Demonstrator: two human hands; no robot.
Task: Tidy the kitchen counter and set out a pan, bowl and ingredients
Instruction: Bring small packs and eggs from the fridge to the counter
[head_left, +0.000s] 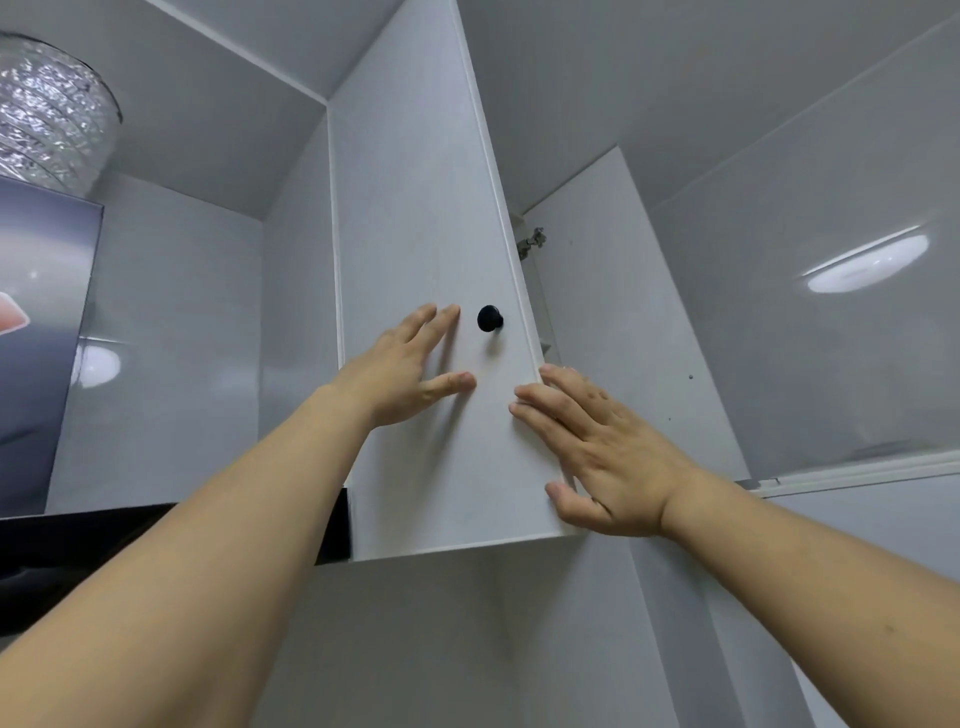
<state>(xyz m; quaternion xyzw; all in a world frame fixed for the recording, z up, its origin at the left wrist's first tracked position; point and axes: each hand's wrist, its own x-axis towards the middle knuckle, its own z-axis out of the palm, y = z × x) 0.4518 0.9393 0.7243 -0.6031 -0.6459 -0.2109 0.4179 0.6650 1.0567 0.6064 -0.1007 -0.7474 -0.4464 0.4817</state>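
**Both hands on wall cabinet door, ajar**

Cabinet door (431, 270) slightly open, long axis vertical. Left hand (400, 369) flat left of black knob (489, 318), fingers spread, gripping nothing. Right hand (597, 447) nearer the free edge below-right of knob, fingers extended along it. Pan, bowl, ingredients not visible.

- The cabinet door (426, 249) under both hands is a matt pale grey board with a faint fine grain, smooth all over.
- The knob (489, 318) just beside the left hand's fingertips is black and smooth with a dull sheen; plastic or metal, I cannot tell.
- The hinge (535, 240) above the right hand is bare silvery metal.
- The duct (52, 114) far left of the hands is crinkled, shiny foil.
- The wall panels (831, 322) right of the hands are glossy and mirror a lamp.
- The hood (36, 332) left of the hands has a smooth, reflective front.
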